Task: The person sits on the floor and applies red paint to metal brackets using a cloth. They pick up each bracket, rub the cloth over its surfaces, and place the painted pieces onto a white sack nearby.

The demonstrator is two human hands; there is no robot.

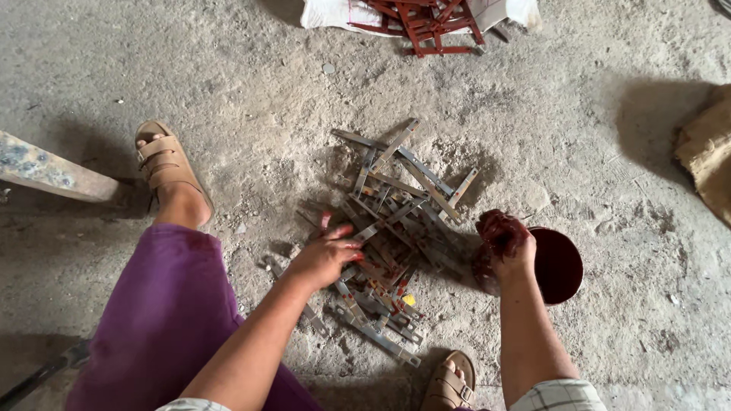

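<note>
Nearest me, my purple-clad knee (160, 320) fills the lower left. My left hand (324, 255) rests on the heap of grey metal strips (396, 221), fingers spread loosely over them and gripping none that I can see. To the right, my paint-coated right hand (502, 240) curls at the near rim of the red paint bowl (560, 266), kept close beside the heap. Painted red strips (426, 23) lie far off on white cloth (327, 11).

Purple trousers (164, 320), tan strapped sandals (164, 164), checked sleeve cuffs (560, 396).
</note>
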